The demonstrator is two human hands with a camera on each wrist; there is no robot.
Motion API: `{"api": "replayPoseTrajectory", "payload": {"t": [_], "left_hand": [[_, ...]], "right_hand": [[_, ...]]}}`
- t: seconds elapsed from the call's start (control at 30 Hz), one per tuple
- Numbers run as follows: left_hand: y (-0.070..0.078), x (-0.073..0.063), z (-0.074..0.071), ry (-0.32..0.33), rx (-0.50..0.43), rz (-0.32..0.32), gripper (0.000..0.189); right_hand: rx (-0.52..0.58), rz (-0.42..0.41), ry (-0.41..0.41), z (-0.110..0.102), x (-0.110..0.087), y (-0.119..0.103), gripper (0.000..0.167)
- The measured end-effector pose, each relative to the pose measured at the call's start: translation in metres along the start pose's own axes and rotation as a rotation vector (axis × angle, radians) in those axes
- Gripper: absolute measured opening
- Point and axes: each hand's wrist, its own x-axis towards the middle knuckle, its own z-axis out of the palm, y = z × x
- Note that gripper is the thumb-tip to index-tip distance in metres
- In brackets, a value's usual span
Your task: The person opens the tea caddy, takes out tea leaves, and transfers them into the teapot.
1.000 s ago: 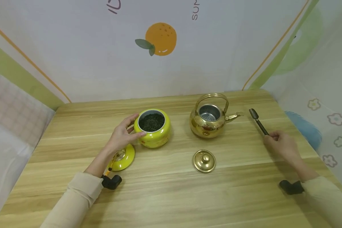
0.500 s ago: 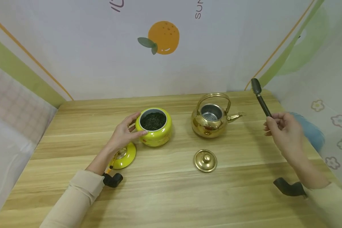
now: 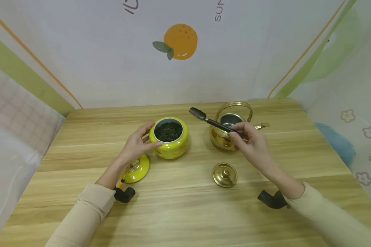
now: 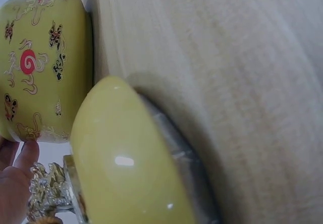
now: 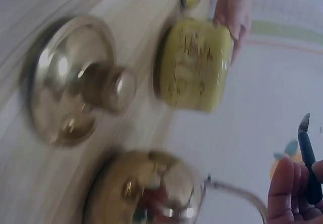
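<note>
A round yellow tea jar (image 3: 177,150), filled with dark tea leaves (image 3: 168,131), stands uncovered on the table. My left hand (image 3: 139,141) grips its left side, thumb at the front and fingers behind. My right hand (image 3: 250,139) pinches the dark handle of a tea scoop (image 3: 198,113), whose bowl points left, near the jar's upper right. Behind that hand stands a brass teapot (image 3: 221,139), lidless, with a metal strainer inside. In the right wrist view the scoop (image 5: 306,148) rises from the fingers. The jar's patterned side (image 4: 35,67) shows in the left wrist view.
The yellow jar lid (image 3: 139,171) lies below my left wrist, its ornate knob (image 4: 50,188) seen in the left wrist view. In front of the teapot lies its brass lid (image 3: 225,175). A printed cloth (image 3: 123,68) hangs along the table's back edge.
My right hand has lifted the scoop off the table at the right, then carried it left across the front of the teapot. The left hand stays on the jar.
</note>
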Motion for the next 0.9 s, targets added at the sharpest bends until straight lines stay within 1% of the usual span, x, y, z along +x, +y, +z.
{"api": "replayPoseTrajectory", "payload": {"t": [0.13,0.27,0.33,0.43,0.6,0.77,0.9], "left_hand": [[-0.002,0.001,0.001,0.001,-0.009,0.0,0.082],[-0.002,0.001,0.0,0.001,-0.009,0.003,0.081],[-0.002,0.001,0.001,0.004,-0.009,0.004,0.081],[-0.002,0.001,0.001,0.005,-0.008,0.006,0.082],[-0.002,0.0,0.001,0.004,-0.015,0.007,0.083],[-0.002,0.0,0.001,0.005,-0.014,0.007,0.083],[-0.003,0.0,0.0,0.005,-0.018,0.009,0.083]], "right_hand": [[-0.013,-0.006,-0.05,0.02,0.012,0.001,0.008],[-0.089,-0.015,-0.08,0.037,0.024,0.002,0.008],[-0.112,-0.006,-0.087,0.045,0.03,0.003,0.009],[-0.092,0.018,-0.101,0.055,0.038,0.005,0.01],[-0.064,0.036,-0.123,0.068,0.048,0.008,0.011],[-0.085,0.033,-0.132,0.076,0.057,0.008,0.011],[-0.084,0.056,-0.155,0.082,0.063,0.006,0.012]]}}
